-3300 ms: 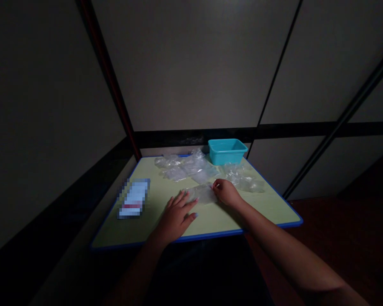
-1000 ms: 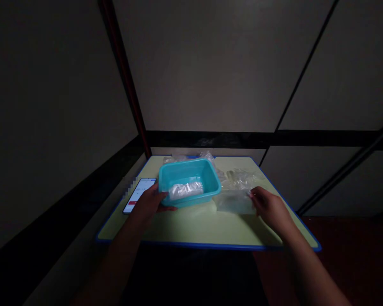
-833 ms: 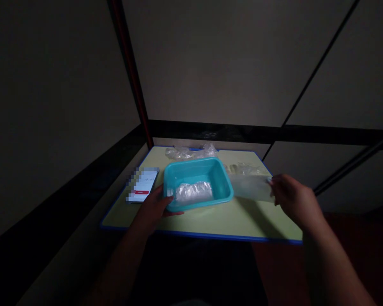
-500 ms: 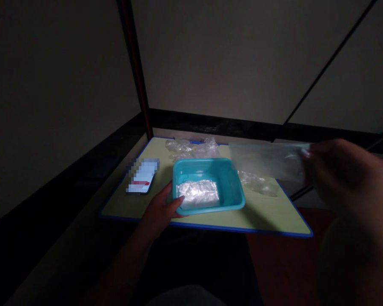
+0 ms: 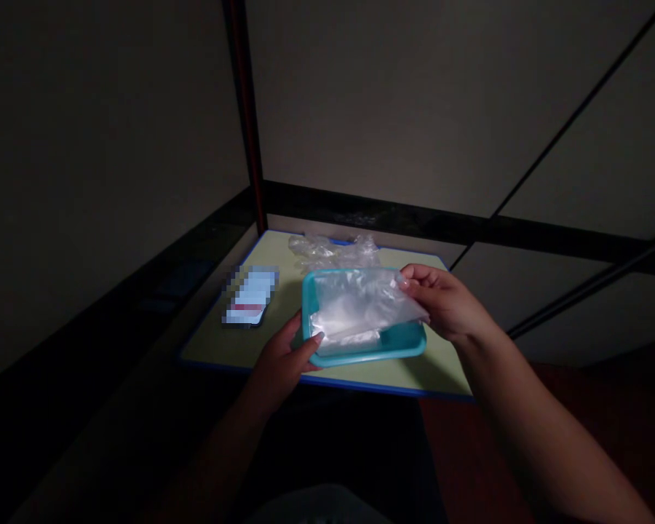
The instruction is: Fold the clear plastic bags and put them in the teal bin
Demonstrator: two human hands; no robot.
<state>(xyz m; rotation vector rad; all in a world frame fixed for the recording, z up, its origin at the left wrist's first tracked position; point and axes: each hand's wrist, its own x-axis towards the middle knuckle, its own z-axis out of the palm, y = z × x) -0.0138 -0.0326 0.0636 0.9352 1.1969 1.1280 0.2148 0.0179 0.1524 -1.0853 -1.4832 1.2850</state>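
A turquoise plastic basin is tilted toward me over the table, its near left corner gripped by my left hand with the thumb over the rim. Inside it lies a shiny clear plastic bag. My right hand pinches the right end of another clear plastic bag, which stretches flat across the basin's opening and covers much of its inside. Whether this upper bag touches the one below, I cannot tell.
Crumpled clear plastic lies at the back of the pale yellow table, which has a blue edge. A phone with a lit, blurred screen rests on the left. Walls close in behind and to the left.
My right hand has moved left and brought its plastic bag from beside the basin to over it. My left hand keeps its hold on the basin. The view has shifted slightly.
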